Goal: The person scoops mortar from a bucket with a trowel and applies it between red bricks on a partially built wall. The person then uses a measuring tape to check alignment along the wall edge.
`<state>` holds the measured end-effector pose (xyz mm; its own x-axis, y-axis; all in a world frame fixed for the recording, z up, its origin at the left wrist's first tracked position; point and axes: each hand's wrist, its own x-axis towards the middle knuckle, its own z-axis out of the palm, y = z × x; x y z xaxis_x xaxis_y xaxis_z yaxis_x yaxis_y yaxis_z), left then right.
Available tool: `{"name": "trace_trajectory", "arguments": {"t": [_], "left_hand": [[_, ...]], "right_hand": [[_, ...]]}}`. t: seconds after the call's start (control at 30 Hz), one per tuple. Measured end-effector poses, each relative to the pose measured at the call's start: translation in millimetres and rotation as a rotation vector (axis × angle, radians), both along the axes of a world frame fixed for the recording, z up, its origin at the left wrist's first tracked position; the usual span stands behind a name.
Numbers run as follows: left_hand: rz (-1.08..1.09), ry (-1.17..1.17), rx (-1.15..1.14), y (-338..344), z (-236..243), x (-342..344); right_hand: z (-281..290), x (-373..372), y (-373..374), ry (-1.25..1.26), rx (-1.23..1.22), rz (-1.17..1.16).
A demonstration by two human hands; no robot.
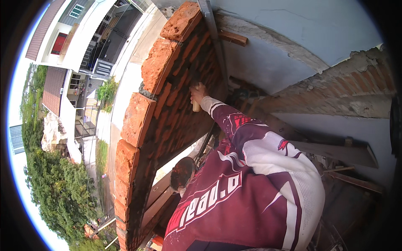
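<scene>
Right grip point(199, 93) wraps pale handle point(196, 106); left grip point(182, 191) unclear, beside round, dark, mottled pan point(182, 172).

chunky white lettering point(209, 203) on the maroon jersey point(247, 217), red-and-white print point(242, 120) along the sleeve point(228, 113), too creased to read

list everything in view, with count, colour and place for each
rough brick wall: 1, orange with grey mortar, centre left
hand tool with cream handle: 1, against the wall's face
round pan-like item: 1, dark, below centre
straight bar: 1, grey, top centre
plastered walls: several, pale blue-grey, right
boards: several, brown, lower right
houses: at least 2, white with brown roofs, upper left
leafy trees: several, green, left
long-sleeved jersey: 1, maroon and white, lower centre
right hand: 1, bare, gripping the tool
left hand: 1, mostly hidden, beside the pan-like item
</scene>
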<state>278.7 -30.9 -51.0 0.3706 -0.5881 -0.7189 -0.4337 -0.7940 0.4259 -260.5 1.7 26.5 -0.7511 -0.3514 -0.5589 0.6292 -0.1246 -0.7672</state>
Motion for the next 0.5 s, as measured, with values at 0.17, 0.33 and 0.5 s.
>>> {"name": "trace_trajectory", "arguments": {"t": [0.17,0.33,0.5], "left_hand": [[-0.016,-0.006,-0.025,-3,0,-7],[-0.038,-0.039,-0.06,0,-1,-15],[-0.098,-0.108,-0.096,5,4,-27]], "right_hand": [[-5,5,29,-0.045,-0.061,-0.059],[0,-57,17,-0.167,-0.163,-0.199],[7,-6,9,-0.101,-0.064,0.052]]}}
